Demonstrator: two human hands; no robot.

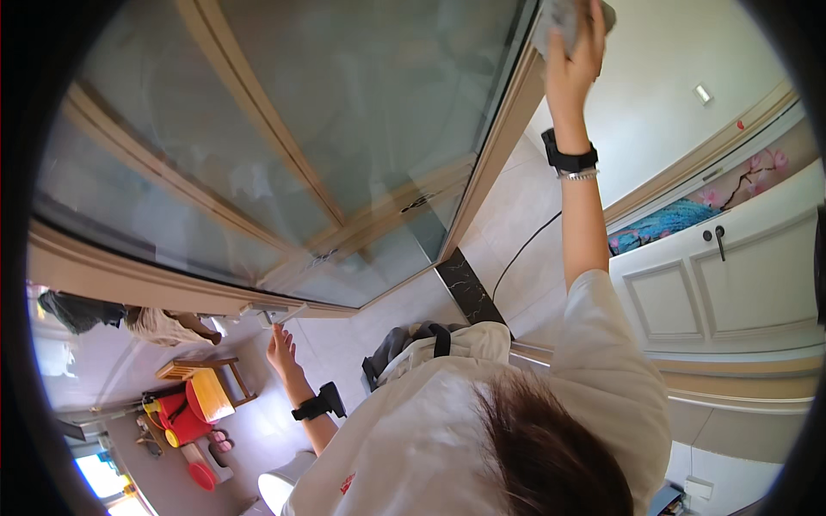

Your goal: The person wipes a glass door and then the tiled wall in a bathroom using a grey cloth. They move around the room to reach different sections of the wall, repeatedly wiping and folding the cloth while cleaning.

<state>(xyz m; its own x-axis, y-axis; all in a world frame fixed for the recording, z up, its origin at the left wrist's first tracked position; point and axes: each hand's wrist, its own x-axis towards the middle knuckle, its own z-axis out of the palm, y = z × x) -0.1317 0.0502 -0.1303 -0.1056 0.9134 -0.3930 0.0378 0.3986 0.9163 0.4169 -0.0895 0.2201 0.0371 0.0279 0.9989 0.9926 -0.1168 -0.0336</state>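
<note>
Grey cloth (pixel 561 15) is grasped in the right grip (pixel 578 69), beside the glass door (pixel 379 103); the left grip (pixel 283 353), loosely opened, has the handle (pixel 268 312) just above, probably for steadying.

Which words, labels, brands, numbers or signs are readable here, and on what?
None readable.
Red mark on the shirt: too small to tell if it's lettering.
Small red spot by the white door: too small to make out.
Grey cloth in the right hand: blurred, no print discernible.
</note>
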